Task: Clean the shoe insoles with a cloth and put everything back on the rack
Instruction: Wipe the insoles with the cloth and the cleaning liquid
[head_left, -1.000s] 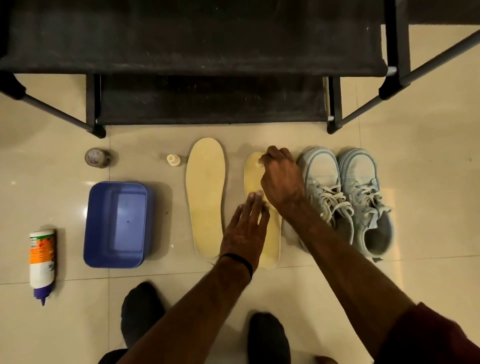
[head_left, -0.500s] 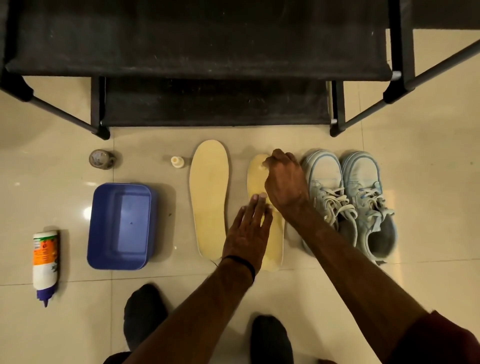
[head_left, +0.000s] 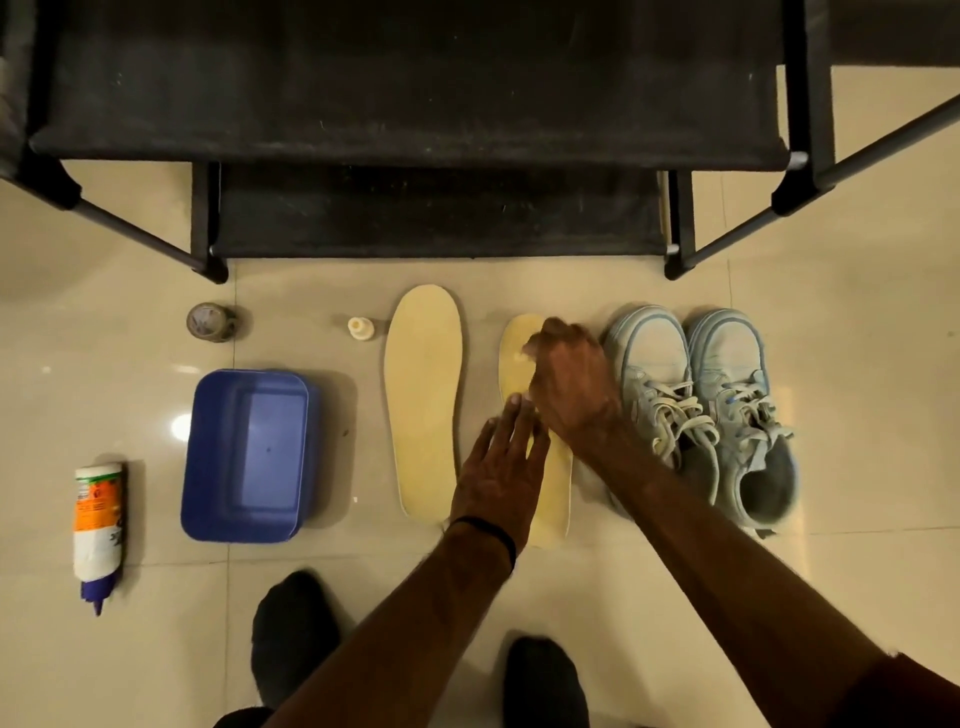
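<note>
The right-hand insole (head_left: 519, 358) lies flat on the tiled floor (head_left: 857, 415), toe toward the rack (head_left: 405, 104), with both hands on it. The left hand (head_left: 498, 478), a dark band at its wrist, rests on the insole's middle with straight fingers laid flat, pressing it down. The right hand (head_left: 571, 384) sits over the toe end with its fingers curled under; its grip looks closed round something pale at the fingertips, but the hand is blurred and whether that is a cloth cannot be told. The right forearm crosses the insole's outer edge and hides part of it.

Just beside it on the left lies the second insole (head_left: 423, 400), also flat and pale yellow, untouched, parallel to the first and a little apart from it. On the other side stands a pair of light blue sneakers (head_left: 701, 400), side by side, laces loose, toes toward the rack; the nearer shoe is just beside the right hand.

Near the toe of the second insole stands a small pale bottle cap or nozzle (head_left: 357, 329). Farther left, a blue plastic tub (head_left: 249, 454) sits on the floor, and beyond it a small round tin (head_left: 209, 322) near the rack's leg. Well to the left, a white and orange bottle (head_left: 97, 525) lies on its side, its purple tip pointing toward the person.

The black rack's fabric shelves fill the top of the view. Two feet in dark socks (head_left: 296, 634) stand on the floor at the bottom.
</note>
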